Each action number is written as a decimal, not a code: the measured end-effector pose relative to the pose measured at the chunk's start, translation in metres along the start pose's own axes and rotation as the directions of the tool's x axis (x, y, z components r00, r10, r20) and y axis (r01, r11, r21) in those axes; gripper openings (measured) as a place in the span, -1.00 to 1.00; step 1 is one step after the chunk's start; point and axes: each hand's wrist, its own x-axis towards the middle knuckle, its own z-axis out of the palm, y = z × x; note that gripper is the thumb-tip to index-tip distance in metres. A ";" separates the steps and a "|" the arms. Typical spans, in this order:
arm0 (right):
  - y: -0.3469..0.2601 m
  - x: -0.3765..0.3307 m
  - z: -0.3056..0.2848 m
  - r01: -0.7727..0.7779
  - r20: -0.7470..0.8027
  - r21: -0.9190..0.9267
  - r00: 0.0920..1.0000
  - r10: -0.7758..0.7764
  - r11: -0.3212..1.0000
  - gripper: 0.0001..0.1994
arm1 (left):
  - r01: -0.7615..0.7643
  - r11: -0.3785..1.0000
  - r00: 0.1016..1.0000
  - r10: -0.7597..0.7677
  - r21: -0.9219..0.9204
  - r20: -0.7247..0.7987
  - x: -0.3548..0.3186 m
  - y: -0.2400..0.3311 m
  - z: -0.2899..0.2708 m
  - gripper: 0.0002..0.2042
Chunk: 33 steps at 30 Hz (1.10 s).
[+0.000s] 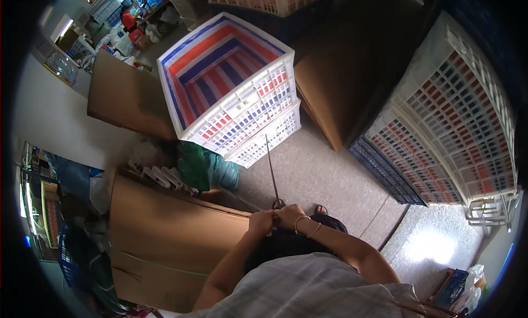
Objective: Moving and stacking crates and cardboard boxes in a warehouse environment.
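Grey speckled concrete floor (pixel 319 175) carries a white plastic lattice crate lined with red, white and blue striped sheeting (pixel 231 87), from whose near lower edge a thin taut cord (pixel 270 164) runs to both hands, left hand (pixel 262 221) and right hand (pixel 288 214) (bangles on the wrist), each grip clenched on it beside flat brown cardboard sheets (pixel 170 246).

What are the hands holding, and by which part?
Both hands, left and right, close around the near end of a long thin dark rod; its far end points toward the white plastic crate.
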 end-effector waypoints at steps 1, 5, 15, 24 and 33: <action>0.003 -0.005 0.001 -0.017 0.024 0.008 1.000 0.017 1.000 -0.71 | 0.031 1.000 0.999 -0.031 -0.006 0.012 -0.002 0.007 0.001 -0.85; 0.019 -0.025 -0.017 -0.011 0.011 0.069 1.000 0.010 0.998 -0.75 | -0.046 0.999 0.996 0.048 0.029 -0.079 0.004 0.031 0.013 -0.85; 0.090 -0.005 -0.054 0.034 0.182 -0.104 0.983 -0.014 0.994 -0.75 | 0.011 1.000 0.984 -0.010 0.002 -0.177 0.070 0.066 0.036 -0.85; 0.099 0.053 -0.093 0.289 -0.102 0.023 0.953 -0.285 0.957 -0.78 | 0.068 0.990 0.978 -0.090 -0.122 -0.189 0.066 0.026 -0.049 -0.80; 0.222 0.079 -0.224 -0.308 -0.770 -0.178 0.635 0.063 0.935 -0.75 | 0.041 0.894 0.931 -0.196 -0.446 -0.307 0.116 -0.019 -0.156 -0.82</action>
